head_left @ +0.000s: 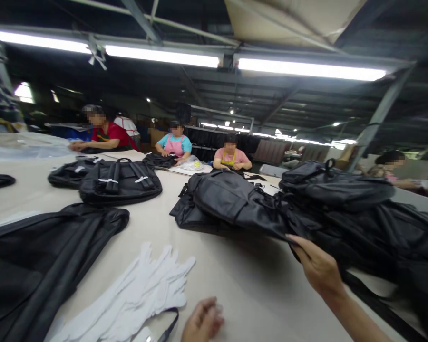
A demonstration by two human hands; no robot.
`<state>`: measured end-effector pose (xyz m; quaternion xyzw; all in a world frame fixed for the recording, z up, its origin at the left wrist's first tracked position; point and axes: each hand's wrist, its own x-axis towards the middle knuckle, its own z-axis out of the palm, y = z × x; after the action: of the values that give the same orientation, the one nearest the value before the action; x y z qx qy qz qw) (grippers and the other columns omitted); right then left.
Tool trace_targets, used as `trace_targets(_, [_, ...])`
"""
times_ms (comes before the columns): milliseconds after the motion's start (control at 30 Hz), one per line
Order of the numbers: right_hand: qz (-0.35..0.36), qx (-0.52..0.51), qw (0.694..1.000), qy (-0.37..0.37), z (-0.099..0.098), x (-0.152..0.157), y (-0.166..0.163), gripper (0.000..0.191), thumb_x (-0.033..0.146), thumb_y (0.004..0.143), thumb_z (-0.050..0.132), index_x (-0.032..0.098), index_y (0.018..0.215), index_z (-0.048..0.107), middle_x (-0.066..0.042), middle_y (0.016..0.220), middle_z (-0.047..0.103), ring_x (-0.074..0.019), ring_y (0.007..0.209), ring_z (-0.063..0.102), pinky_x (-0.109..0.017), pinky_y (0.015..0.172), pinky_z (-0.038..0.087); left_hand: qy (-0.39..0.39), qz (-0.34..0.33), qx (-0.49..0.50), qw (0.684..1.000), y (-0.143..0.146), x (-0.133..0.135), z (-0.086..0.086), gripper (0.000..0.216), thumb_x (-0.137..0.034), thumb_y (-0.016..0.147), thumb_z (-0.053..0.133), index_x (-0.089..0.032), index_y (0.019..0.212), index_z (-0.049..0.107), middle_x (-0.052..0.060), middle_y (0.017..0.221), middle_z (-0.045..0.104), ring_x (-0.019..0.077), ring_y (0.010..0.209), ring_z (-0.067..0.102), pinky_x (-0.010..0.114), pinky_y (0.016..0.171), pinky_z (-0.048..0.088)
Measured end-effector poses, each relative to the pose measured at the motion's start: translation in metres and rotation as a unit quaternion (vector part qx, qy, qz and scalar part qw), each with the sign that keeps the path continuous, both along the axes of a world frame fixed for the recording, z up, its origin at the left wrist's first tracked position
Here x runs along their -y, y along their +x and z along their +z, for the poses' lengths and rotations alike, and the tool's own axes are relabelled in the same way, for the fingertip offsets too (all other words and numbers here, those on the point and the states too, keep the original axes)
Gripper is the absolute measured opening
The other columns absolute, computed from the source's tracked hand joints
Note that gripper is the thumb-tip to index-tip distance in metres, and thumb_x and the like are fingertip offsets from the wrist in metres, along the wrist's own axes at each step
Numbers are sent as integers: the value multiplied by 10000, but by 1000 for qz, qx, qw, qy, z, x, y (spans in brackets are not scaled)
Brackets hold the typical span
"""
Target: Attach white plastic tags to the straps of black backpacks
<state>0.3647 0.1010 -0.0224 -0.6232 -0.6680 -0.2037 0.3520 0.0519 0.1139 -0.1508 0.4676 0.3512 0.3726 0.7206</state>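
My right hand [317, 266] reaches forward and grips the near edge of a black backpack [235, 199] that lies in a pile of black bags at the right of the table; its fingers are tucked under the fabric. My left hand [203, 320] rests low at the near edge of the table with fingers curled, beside a black strap [169, 323]; whether it holds anything is unclear. A heap of white gloves [146, 289] lies just left of it.
More black bags lie on the beige table [242, 285]: a flat one at the near left [46, 256], a stack further back [119, 183]. Several other people sit at the far side, working on bags. Clear plastic sheets lie at the far left.
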Motion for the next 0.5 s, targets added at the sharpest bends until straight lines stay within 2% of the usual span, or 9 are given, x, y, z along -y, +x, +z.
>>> trace_targets(33, [9, 6, 1000, 14, -23, 44, 11, 294, 277, 877, 424, 206, 1126, 563, -50, 1125, 619, -183, 1054, 564, -315, 959, 406, -21, 35, 28, 999, 1, -4, 0, 387, -430, 889, 388, -222, 1200, 486, 101, 1184, 563, 208, 1111, 531, 373, 934, 428])
trace_targets(67, [-2, 19, 1000, 3, -48, 86, 20, 300, 269, 859, 443, 214, 1128, 563, -53, 1162, 596, -203, 1099, 536, -345, 964, 405, -76, 116, 95, 986, 2, -7, 0, 415, -436, 887, 381, -198, 1212, 479, 122, 1164, 581, 218, 1103, 547, 376, 933, 432])
trace_targets(133, [-66, 43, 996, -34, -99, 159, 28, 278, 292, 809, 484, 226, 1050, 606, -69, 1209, 562, -270, 1128, 507, -421, 923, 425, -157, 171, 200, 952, 3, -9, 3, 490, -493, 880, 334, -186, 1240, 464, 142, 1111, 619, 240, 1040, 593, 409, 895, 461])
trace_targets(233, [-206, -39, 977, -37, -148, 231, 15, 305, 303, 802, 415, 179, 997, 615, -138, 1196, 551, -315, 1080, 527, -486, 880, 431, -168, 130, 262, 941, 3, -1, 13, 511, -520, 855, 375, -176, 1197, 534, 139, 1007, 675, 261, 966, 630, 418, 856, 483])
trace_targets(300, [-249, -172, 951, -55, -155, 249, -4, 321, 329, 801, 409, 163, 1017, 580, -151, 1146, 570, -295, 1043, 553, -460, 887, 433, -169, 96, 238, 952, 3, 6, 21, 423, -437, 841, 469, -174, 1156, 574, 113, 947, 700, 253, 921, 646, 386, 820, 502])
trace_targets(367, [-265, -357, 887, -124, -146, 248, -26, 317, 354, 806, 428, 166, 1042, 524, -122, 954, 635, -232, 826, 633, -384, 766, 495, -175, 77, 177, 966, 4, 12, 32, 352, -348, 813, 546, -170, 1112, 600, 83, 900, 712, 229, 839, 664, 332, 726, 527])
trace_targets(433, [-269, -549, 759, -223, -131, 237, -46, 336, 395, 826, 433, 165, 1069, 459, -30, 623, 601, -162, 464, 574, -282, 476, 468, -167, 83, 115, 976, 4, 18, 42, 301, -298, 780, 598, -171, 1052, 626, 49, 858, 716, 183, 722, 667, 265, 596, 520])
trace_targets(467, [-256, -621, 699, -244, -125, 230, -54, 363, 419, 828, 449, 159, 1081, 434, 9, 535, 553, -135, 377, 519, -232, 395, 407, -161, 90, 93, 978, 4, 22, 47, 273, -280, 768, 614, -175, 1019, 635, 32, 839, 715, 159, 669, 658, 241, 548, 505])
trace_targets(500, [-238, -671, 659, -243, -119, 224, -61, 404, 436, 822, 474, 149, 1100, 411, 28, 498, 526, -120, 345, 493, -197, 360, 360, -155, 97, 79, 980, 5, 25, 53, 246, -263, 762, 622, -179, 992, 641, 17, 823, 712, 139, 630, 646, 223, 518, 491])
